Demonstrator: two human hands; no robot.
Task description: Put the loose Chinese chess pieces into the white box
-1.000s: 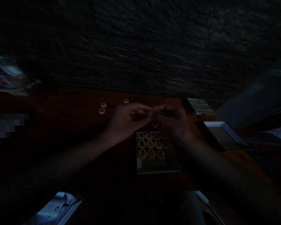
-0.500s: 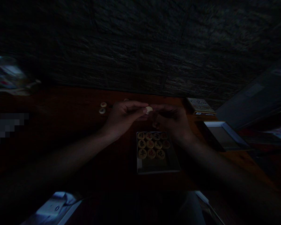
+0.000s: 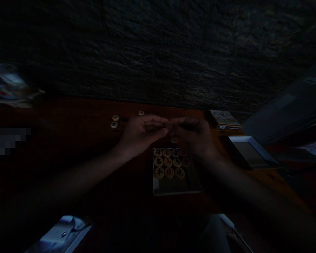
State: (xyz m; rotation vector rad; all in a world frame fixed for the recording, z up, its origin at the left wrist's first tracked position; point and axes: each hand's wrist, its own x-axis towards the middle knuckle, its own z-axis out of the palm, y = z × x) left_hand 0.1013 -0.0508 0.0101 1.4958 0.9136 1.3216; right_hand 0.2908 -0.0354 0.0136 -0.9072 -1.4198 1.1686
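Note:
Just beyond an open box, my left hand and my right hand meet at the fingertips. Between them is a round wooden Chinese chess piece, tilted, pinched by the fingers of both hands. Another piece shows dimly below my right fingers; whether that hand touches it I cannot tell. Inside the box lie rows of pieces with red and black characters, including a black-marked piece at the near left. My right wrist partly covers the box's far right corner.
On the wooden table, loose pieces lie left of my hands: a red-marked one, a dark-marked one and one farther back. To the right are a flat printed box and an open tray-like lid. A stone wall stands behind.
The piece between my hands has turned and moved slightly right, more into the right fingers. My left hand has shifted a little, uncovering a loose piece behind it.

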